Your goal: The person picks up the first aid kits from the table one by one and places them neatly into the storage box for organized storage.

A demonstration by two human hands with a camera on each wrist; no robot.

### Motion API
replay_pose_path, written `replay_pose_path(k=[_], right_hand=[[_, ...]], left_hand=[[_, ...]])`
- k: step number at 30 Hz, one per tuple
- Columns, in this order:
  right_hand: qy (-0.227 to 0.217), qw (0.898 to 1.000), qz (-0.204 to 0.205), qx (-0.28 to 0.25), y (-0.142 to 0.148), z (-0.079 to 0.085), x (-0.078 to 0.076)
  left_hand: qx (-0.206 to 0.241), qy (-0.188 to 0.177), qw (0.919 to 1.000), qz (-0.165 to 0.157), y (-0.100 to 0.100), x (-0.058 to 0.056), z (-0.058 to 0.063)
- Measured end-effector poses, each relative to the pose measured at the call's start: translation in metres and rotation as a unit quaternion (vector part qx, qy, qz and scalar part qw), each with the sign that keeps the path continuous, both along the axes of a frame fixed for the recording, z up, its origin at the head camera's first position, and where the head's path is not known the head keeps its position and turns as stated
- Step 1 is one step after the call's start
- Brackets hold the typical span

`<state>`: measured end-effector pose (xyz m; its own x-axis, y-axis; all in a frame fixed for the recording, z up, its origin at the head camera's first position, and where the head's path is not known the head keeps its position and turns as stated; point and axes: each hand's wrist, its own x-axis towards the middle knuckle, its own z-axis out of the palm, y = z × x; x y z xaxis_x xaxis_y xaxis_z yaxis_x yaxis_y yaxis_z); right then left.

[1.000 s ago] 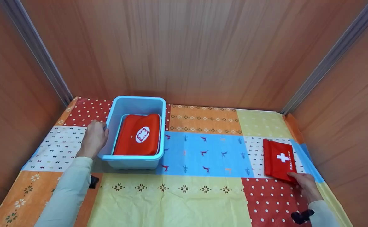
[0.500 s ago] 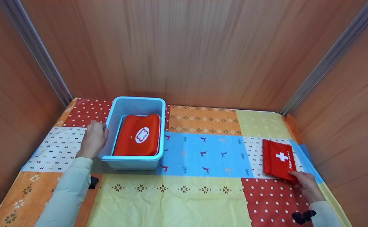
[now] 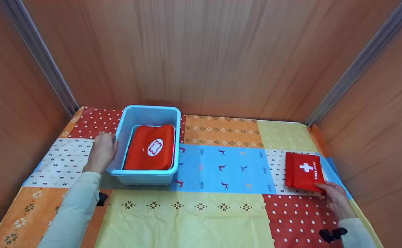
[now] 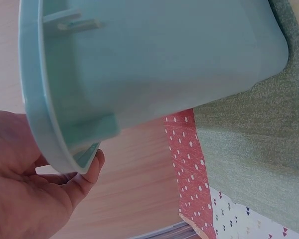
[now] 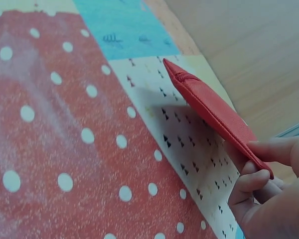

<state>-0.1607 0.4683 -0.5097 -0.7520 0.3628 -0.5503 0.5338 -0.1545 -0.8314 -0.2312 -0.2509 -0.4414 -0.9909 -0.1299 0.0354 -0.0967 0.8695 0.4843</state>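
A light blue plastic bin (image 3: 142,176) stands on the cloth at the left. My left hand (image 3: 101,151) grips its left rim, and in the left wrist view the fingers (image 4: 92,174) curl under that rim. Inside the bin lies a red first aid case (image 3: 142,148) with a white oval emblem. At the right, my right hand (image 3: 337,199) pinches the near corner of a flat red first aid pouch (image 3: 299,175) with a white cross. In the right wrist view the pouch (image 5: 214,112) is tilted and raised off the cloth, with the thumb on its upper side.
A patchwork-patterned tablecloth (image 3: 221,172) covers the table. Wood-grain panels (image 3: 221,58) rise at the back and on both sides, joined by grey metal corner strips (image 3: 356,65). The right panel is close to my right hand.
The right hand has lifted the pouch slightly off the cloth, shifting it a little left and away from me. The left hand and the bin have stayed in place.
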Motion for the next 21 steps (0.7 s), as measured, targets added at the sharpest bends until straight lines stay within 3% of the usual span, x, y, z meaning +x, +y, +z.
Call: replay_pose_path(k=[6,17,21], right_hand=[[0.023,0.999,-0.008,-0.038,-0.004,0.006,-0.004],[0.043,0.998,-0.015,-0.048,-0.007,0.014,-0.010],[0.054,0.997,-0.024,-0.050,-0.010,0.017,-0.013]], left_hand=[[0.004,0.002,1.0000,0.007,0.001,0.000,0.000],[-0.008,-0.005,0.9999,0.006,0.000,0.000,0.001],[0.006,-0.009,0.9999,0.008,0.000,0.000,0.001]])
